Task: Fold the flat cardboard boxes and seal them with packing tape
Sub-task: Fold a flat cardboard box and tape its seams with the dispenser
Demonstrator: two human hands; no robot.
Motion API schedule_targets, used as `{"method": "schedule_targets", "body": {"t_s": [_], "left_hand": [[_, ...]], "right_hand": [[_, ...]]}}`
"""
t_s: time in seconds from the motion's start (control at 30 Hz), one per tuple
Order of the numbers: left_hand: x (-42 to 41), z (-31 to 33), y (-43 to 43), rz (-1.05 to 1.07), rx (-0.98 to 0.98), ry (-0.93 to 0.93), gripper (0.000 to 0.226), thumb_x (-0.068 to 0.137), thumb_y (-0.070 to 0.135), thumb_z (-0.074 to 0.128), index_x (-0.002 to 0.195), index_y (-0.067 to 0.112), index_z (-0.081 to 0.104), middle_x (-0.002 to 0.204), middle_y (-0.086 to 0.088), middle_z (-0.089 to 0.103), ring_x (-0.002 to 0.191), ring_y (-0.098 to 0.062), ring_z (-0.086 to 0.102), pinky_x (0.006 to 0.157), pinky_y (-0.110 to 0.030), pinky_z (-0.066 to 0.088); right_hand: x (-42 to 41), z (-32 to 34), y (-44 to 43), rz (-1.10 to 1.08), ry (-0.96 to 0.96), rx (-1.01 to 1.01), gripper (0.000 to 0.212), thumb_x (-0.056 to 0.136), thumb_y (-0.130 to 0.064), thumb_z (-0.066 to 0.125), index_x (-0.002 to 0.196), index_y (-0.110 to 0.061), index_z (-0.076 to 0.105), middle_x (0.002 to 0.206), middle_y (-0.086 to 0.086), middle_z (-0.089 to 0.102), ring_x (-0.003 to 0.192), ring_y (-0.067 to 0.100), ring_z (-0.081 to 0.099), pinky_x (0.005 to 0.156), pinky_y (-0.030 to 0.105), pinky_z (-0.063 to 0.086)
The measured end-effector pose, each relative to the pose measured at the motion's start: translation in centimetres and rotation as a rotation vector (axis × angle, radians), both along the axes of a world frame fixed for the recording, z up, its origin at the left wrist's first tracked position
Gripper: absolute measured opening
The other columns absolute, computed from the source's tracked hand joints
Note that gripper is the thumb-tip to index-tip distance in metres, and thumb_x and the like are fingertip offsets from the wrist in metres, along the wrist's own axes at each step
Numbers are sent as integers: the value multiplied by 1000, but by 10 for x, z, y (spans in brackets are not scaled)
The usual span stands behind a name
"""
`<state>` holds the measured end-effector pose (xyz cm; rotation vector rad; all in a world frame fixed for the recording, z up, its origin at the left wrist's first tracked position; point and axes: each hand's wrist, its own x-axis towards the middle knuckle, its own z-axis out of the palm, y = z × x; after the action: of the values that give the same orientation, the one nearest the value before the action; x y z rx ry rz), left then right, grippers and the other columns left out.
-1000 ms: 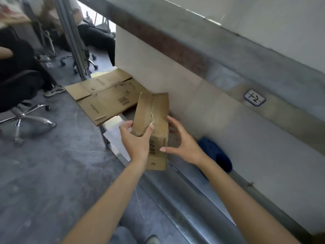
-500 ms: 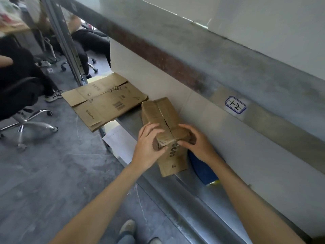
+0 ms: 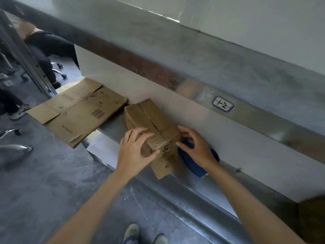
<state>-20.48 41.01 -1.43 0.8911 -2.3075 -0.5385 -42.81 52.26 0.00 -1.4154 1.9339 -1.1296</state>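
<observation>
Lying lengthwise along wall: box [image 3: 151,124] | left hand [image 3: 135,150] fingers grasping it | right hand [image 3: 197,147] released

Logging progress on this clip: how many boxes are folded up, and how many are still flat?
1 folded box, on the metal ledge under both hands. The flat ones lie stacked left of it; at least 2 show, and more may be hidden beneath.

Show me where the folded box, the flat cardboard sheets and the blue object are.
folded box [image 3: 139,114]: head view, on its top flap.
flat cardboard sheets [image 3: 79,113]: head view, on the middle panel.
blue object [image 3: 193,164]: head view, on its near edge.
</observation>
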Motion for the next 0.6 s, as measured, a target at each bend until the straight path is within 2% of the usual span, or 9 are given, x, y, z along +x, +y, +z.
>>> {"method": "schedule_targets", "body": {"t_s": [0.07,0.13,0.23,0.3,0.4,0.5,0.6], "left_hand": [[2,6,-3,-26,-33,-39,56,82,63,60,127,29,63,134,10,52,128,-17,43,97,-37,38],[3,9,-7,-77,-51,-72,57,85,64,56,129,28,61,134,11,51,127,-14,42,97,-36,35],[3,10,-14,-172,-81,-139,60,86,63,53,134,28,56,136,9,50,128,-15,43,99,-38,37],[2,11,-18,-189,-123,-163,61,86,63,52,134,26,56,135,7,51,127,-18,45,99,-38,36],[2,15,-21,-196,-182,-227,65,86,65,48,137,24,55,136,5,53,128,-19,45,100,-38,33],[4,19,-19,-217,-234,-278,69,86,66,44,138,22,56,137,2,53,128,-21,43,101,-39,28],[7,22,-19,-219,-254,-282,68,85,63,46,137,20,57,137,2,53,128,-22,45,102,-40,27]], "right_hand": [[-9,-5,15,-88,147,15,47,92,-22,69,134,-34,51,116,-11,57,106,0,54,94,22,46],[-19,-11,29,-143,248,68,50,94,-21,67,139,-29,47,113,-8,54,102,6,53,92,31,48],[-23,-21,47,-142,296,188,63,94,-25,65,149,-30,35,130,-1,51,114,16,51,94,28,41],[-23,-30,55,-154,306,263,66,94,-29,65,151,-30,32,142,6,46,123,24,48,99,34,42],[-19,-42,58,-191,352,416,70,95,-39,59,154,-34,22,139,10,47,121,31,50,95,44,48],[-17,-49,53,-132,368,552,74,97,-44,50,156,-35,5,136,7,55,110,26,59,85,41,52],[-18,-46,50,-111,319,605,79,98,-42,51,156,-35,-3,133,9,57,103,26,62,75,34,50]]}}
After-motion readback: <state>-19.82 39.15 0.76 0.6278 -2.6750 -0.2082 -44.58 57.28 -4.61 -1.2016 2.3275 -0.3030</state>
